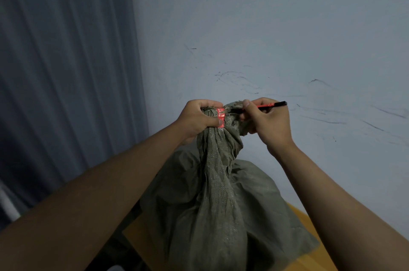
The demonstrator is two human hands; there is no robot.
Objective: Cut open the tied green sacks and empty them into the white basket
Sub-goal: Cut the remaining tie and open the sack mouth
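A green sack [221,204] stands on a yellow worktop [309,259], its neck bound with red tie [220,115]. The left hand [199,119] grips the neck; the right hand [265,120] fingers pinch a red-handled cutter [265,105] against the tie. Sack seemingly unopened; basket unseen.

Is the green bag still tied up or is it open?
Still tied. The green sack's neck is bunched tight under a red tie; the left hand grips it while the right hand holds a cutter there.
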